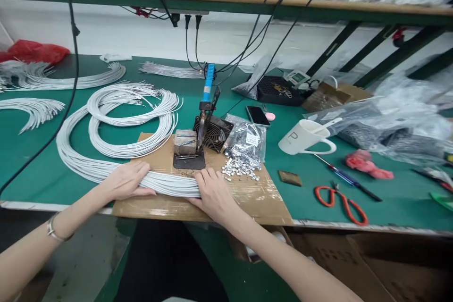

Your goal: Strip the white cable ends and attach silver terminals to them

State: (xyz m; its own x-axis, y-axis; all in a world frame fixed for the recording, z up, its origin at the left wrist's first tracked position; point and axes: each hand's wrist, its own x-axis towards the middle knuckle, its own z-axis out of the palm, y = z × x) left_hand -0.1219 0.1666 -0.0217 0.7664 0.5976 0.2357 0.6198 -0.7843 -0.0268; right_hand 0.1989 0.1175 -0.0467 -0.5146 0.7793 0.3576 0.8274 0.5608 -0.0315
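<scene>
A thick bundle of white cables point(171, 184) runs across the cardboard sheet point(262, 198) near the bench's front edge. My left hand point(129, 180) is closed around the bundle, thumb toward me. At the bundle's right end my right hand point(214, 193) grips it, hiding the cable ends. Leftward the cables curve into a wide loop. Just behind the bundle stands a soldering iron point(208, 82) with a blue handle, upright in a stand with a dark base point(189, 161) and a wrapped block point(185, 142). Small white connectors point(239, 167) lie spilled right of it.
Coiled white cables point(132, 115) cover the left of the green bench. Behind the connectors are a plastic bag point(247, 139) and a black fan point(215, 132). Rightward are a white mug point(300, 138), a phone point(257, 115) and orange-handled scissors point(341, 203). Black cords point(72, 33) hang in front.
</scene>
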